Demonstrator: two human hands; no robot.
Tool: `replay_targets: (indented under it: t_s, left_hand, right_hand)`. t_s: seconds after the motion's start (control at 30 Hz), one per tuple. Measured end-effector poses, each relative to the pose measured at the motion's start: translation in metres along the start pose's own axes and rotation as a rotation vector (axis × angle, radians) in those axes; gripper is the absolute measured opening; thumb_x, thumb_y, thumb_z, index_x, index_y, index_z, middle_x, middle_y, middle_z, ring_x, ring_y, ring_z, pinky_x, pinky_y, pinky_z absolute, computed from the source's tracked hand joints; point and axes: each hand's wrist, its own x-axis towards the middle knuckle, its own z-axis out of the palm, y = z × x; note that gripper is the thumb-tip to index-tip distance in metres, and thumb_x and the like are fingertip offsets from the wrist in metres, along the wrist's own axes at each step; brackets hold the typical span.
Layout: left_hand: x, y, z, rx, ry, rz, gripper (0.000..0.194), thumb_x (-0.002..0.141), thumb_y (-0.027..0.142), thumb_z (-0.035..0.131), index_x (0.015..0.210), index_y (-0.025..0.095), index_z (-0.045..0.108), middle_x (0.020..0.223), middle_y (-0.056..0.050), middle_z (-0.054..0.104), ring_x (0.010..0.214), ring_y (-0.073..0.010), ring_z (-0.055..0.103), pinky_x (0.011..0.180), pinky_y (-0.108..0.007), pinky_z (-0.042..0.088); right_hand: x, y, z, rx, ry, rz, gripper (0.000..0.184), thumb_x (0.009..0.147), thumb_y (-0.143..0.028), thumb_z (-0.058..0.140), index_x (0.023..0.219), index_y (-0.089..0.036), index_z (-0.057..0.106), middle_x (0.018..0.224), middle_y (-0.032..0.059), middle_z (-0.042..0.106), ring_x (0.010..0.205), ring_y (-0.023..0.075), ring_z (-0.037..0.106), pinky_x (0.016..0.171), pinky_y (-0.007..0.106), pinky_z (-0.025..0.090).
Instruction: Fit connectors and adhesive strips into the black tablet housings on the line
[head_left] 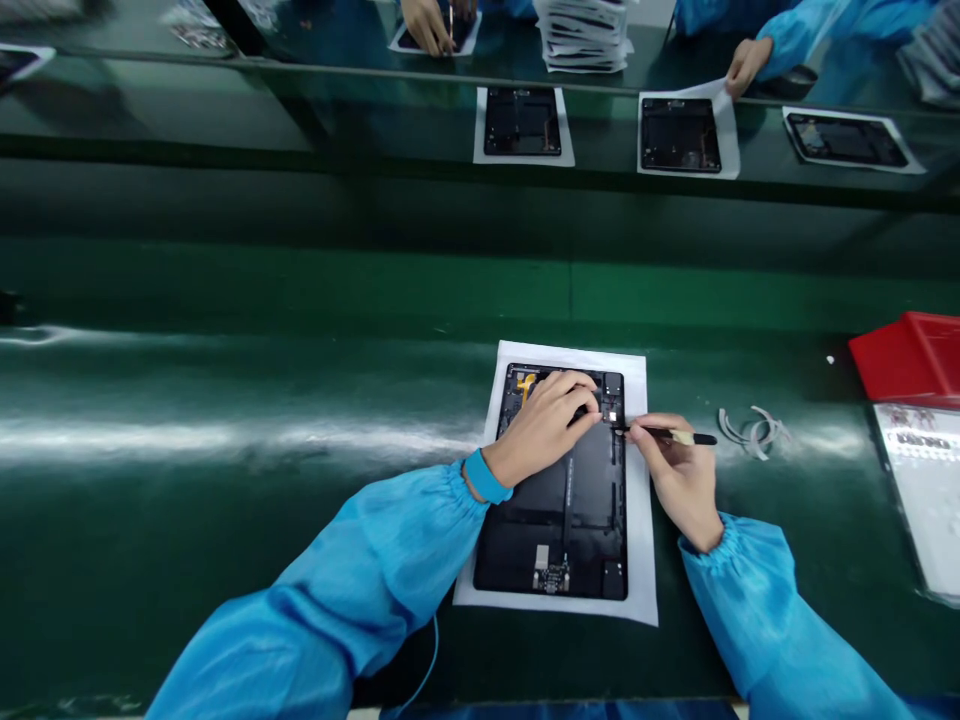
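Across the green worktop [225, 540] lies white paper [640, 540], and on it the opened tablet [517, 545]! The left hand [551, 420] curls over its upper half, grip hard to tell; the right hand [681, 475] pinches a slim tool [703, 439] at its right edge.

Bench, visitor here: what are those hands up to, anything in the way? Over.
Left hand over opened tablet. Right hand holding slim tool, tip by tablet's right edge. Pale curled strips apart, off right.
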Motion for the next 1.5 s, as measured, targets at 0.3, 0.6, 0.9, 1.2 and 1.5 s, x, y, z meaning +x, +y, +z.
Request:
replay_targets:
  t_s: [0.3,0.6,0.9,1.2,1.5]
  left_hand:
    - [0.0,-0.003,0.002,-0.035,0.0,-0.016,0.009,0.09,0.022,0.054,0.084,0.02,0.06,0.117,-0.004,0.057,0.11,-0.0197,0.051,0.097,-0.037,0.038]
    - [0.0,0.0,0.001,-0.014,-0.005,-0.019,0.007,0.086,0.019,0.057,0.08,0.02,0.059,0.117,-0.003,0.058,0.11,-0.0201,0.052,0.096,-0.037,0.039]
    - [0.001,-0.002,0.003,-0.002,0.007,-0.01,0.005,0.083,0.019,0.061,0.078,0.02,0.06,0.117,-0.003,0.059,0.11,-0.0209,0.053,0.094,-0.037,0.04]
    - [0.002,-0.003,0.005,-0.033,0.035,-0.009,0.005,0.08,0.016,0.063,0.076,0.02,0.062,0.115,-0.003,0.06,0.109,-0.0215,0.054,0.094,-0.038,0.04]
    - [0.002,-0.003,0.004,-0.064,0.038,-0.03,0.009,0.079,0.015,0.063,0.071,0.019,0.061,0.115,-0.003,0.06,0.107,-0.0212,0.055,0.093,-0.039,0.041]
  right_hand:
    - [0.0,0.0,-0.001,-0.052,0.012,-0.062,0.012,0.09,-0.031,0.064,0.087,-0.02,0.067,0.089,0.0054,0.064,0.085,0.0191,0.062,0.07,0.03,0.054]
    - [0.002,-0.005,0.001,-0.032,0.081,-0.054,0.01,0.088,-0.03,0.066,0.086,-0.02,0.068,0.087,0.0039,0.065,0.081,0.0178,0.064,0.07,0.028,0.055]
    - [0.007,-0.004,0.004,-0.018,0.053,-0.024,0.011,0.085,-0.031,0.069,0.084,-0.02,0.07,0.086,0.0045,0.068,0.079,0.0191,0.066,0.069,0.029,0.055]
    - [0.01,0.002,0.002,-0.01,-0.063,-0.006,0.005,0.086,-0.026,0.069,0.085,-0.022,0.072,0.088,0.003,0.07,0.083,0.0191,0.065,0.074,0.029,0.051]
    - [0.009,0.001,-0.01,-0.102,-0.002,-0.077,0.007,0.088,-0.024,0.065,0.085,-0.021,0.07,0.086,0.0032,0.068,0.082,0.0184,0.064,0.072,0.029,0.053]
